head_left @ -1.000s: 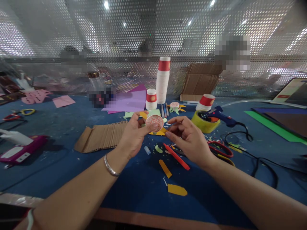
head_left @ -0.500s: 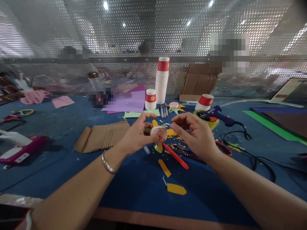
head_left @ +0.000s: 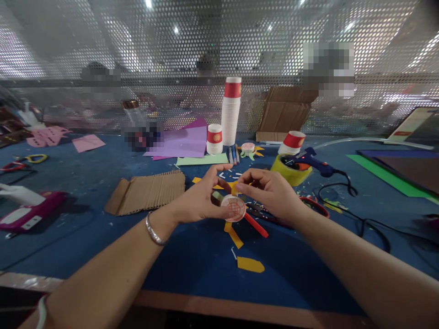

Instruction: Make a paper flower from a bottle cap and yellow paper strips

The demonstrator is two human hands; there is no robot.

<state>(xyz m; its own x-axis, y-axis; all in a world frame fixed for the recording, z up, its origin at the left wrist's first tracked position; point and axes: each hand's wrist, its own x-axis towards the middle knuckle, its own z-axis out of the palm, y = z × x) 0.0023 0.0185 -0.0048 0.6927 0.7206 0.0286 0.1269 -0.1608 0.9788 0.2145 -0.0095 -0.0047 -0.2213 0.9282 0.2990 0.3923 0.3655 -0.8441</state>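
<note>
My left hand [head_left: 199, 201] is closed around a small round white paper piece with a red pattern [head_left: 233, 208], held just above the blue table [head_left: 192, 260]. My right hand [head_left: 270, 194] is close beside it on the right, its fingers pinched together at the top edge of that round piece, near a yellow paper scrap [head_left: 234, 187]. Under both hands lie a red strip [head_left: 256, 225], orange-yellow paper cut-outs [head_left: 250, 264] and small clippings. A silver bracelet [head_left: 152, 230] is on my left wrist.
Corrugated cardboard [head_left: 147, 194] lies to the left. A paper cup stack [head_left: 231, 112], single cup [head_left: 215, 139], purple paper [head_left: 183, 141], markers [head_left: 233, 154], yellow tape roll [head_left: 291, 170], blue glue gun [head_left: 313, 161] with cord and red scissors [head_left: 317, 205] sit behind. A perforated screen rises at the back.
Both hands have come down and nearer to me with the round piece, and my right hand's fingers have closed in on its top edge.
</note>
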